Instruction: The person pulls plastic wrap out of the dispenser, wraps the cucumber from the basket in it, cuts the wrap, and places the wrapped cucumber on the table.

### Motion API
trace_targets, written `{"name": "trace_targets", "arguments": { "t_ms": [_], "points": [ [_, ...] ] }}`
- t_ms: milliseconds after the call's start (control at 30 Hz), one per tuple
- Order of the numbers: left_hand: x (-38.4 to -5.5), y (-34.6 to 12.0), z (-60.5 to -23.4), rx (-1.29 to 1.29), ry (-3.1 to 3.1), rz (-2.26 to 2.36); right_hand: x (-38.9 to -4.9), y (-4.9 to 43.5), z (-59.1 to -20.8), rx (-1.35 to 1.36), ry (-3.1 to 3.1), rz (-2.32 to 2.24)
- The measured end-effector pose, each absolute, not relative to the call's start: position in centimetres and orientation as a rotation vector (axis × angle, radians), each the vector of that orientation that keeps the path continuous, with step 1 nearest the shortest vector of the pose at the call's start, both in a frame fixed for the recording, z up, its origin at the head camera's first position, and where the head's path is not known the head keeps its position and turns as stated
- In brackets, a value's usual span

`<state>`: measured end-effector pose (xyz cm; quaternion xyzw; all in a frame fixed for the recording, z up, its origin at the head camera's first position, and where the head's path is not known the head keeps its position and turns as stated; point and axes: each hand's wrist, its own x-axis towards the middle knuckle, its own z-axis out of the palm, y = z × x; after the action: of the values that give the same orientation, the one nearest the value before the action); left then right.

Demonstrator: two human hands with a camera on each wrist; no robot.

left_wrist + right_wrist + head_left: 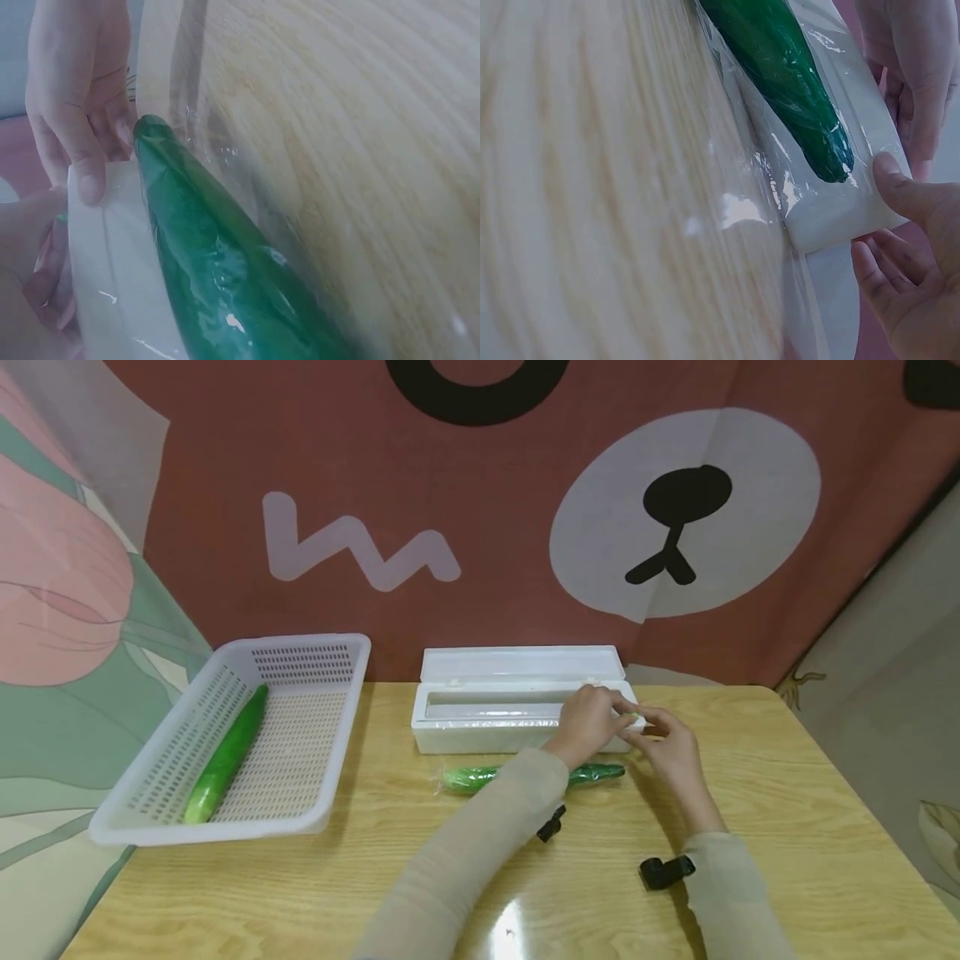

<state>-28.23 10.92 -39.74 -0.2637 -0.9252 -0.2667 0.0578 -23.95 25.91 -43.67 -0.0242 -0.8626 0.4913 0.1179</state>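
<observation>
A white cling film box stands at the back of the table with its lid up. In front of it lies a cucumber wrapped in clear film. My left hand is at the box's right end, its fingers bent around a small green slider on the top edge; the fingers partly hide it. At the same end, my right hand pinches the box corner, thumb on the front face and fingers behind and below. The cucumber's dark tip lies close to both hands.
A white slotted basket holds another cucumber on the left. Behind the table hangs a printed cloth. Black wrist cameras sit at both cuffs, above the wooden tabletop.
</observation>
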Motion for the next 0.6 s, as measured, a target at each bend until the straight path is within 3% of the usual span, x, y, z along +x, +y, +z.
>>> {"name": "trace_targets", "arguments": {
  "t_ms": [600],
  "points": [
    [-28.38, 10.29, -39.53, -0.861, -2.801, -0.868, -24.11, 25.85, -44.09, -0.043, -2.464, 1.389]
  ]
}}
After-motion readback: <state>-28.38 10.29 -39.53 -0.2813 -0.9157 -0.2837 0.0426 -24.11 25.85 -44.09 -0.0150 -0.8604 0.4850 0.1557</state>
